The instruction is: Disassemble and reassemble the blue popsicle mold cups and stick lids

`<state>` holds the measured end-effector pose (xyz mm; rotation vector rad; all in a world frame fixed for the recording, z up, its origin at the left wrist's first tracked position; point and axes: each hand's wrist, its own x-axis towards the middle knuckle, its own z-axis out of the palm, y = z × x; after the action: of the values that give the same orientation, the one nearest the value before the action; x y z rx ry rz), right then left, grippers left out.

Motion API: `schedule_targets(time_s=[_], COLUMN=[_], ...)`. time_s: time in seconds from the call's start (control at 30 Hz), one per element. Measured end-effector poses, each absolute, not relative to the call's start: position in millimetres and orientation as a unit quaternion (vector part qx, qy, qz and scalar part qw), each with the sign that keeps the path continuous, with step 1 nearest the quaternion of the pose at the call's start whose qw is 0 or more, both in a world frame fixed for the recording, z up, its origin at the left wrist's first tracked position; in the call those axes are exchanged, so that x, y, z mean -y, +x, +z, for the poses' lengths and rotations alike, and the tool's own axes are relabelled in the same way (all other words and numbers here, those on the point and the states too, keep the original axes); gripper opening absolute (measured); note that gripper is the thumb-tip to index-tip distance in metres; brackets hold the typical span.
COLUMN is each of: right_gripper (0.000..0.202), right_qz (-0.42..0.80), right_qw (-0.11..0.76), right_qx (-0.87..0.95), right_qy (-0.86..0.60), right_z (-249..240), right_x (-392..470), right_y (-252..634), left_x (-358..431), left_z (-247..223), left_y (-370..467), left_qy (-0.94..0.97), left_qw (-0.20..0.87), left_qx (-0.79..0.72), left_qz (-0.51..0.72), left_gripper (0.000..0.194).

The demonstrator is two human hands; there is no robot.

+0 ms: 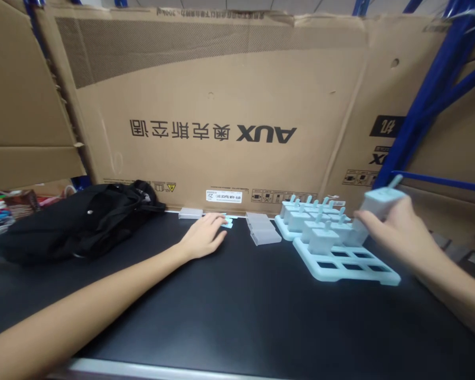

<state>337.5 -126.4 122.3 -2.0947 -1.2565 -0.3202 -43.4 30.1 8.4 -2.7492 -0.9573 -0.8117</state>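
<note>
My right hand (406, 229) is closed round a popsicle mold (382, 203) with a pale blue lid and stick handle, held up at the right of the mold rack. The pale blue rack (356, 272) has several square openings in its near part, with several more molds (322, 240) standing in its farther part. My left hand (206, 234) lies on the black table with its fingers stretched out, its fingertips at some small light blue pieces (228, 221). Whether it touches them I cannot tell. Between the hands lie translucent mold cups (262, 229) on their sides.
A black bag (75, 221) lies on the left of the table (221, 316). Another translucent cup (190, 213) is by the back wall. A large cardboard panel (209, 89) closes off the back, and a blue metal rack post (423, 100) stands at the right.
</note>
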Motion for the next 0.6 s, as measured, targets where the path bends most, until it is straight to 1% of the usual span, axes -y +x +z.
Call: schedule_targets(time_s=[0.07, 0.13, 0.2, 0.23, 0.33, 0.47, 0.6], right_gripper=[0.058, 0.064, 0.065, 0.065, 0.071, 0.078, 0.08], right_qz=[-0.093, -0.048, -0.046, -0.058, -0.056, -0.082, -0.123], right_qw=[0.31, 0.243, 0.149, 0.076, -0.015, -0.094, -0.135], right_qx=[0.531, 0.601, 0.679, 0.713, 0.746, 0.778, 0.793], right_qy=[-0.783, -0.76, -0.717, -0.694, -0.664, -0.616, -0.581], right_z=[152, 170, 171, 166, 134, 97, 92], right_x=[112, 84, 45, 24, -31, -72, -87], right_y=[307, 274, 244, 230, 194, 156, 137], left_x=[-41, -51, -57, -58, -58, -57, -60], left_z=[3, -2, -6, -7, -8, -7, -8], left_y=[-57, -64, -65, -65, -63, -63, -64], left_qy=[-0.881, -0.855, -0.842, -0.842, -0.85, -0.856, -0.86], left_qw=[0.069, 0.061, 0.05, 0.045, 0.034, 0.018, -0.001], left_qx=[0.395, 0.46, 0.491, 0.493, 0.484, 0.479, 0.477], left_qz=[-0.251, -0.23, -0.217, -0.214, -0.206, -0.192, -0.184], left_gripper=[0.03, 0.031, 0.032, 0.033, 0.037, 0.04, 0.039])
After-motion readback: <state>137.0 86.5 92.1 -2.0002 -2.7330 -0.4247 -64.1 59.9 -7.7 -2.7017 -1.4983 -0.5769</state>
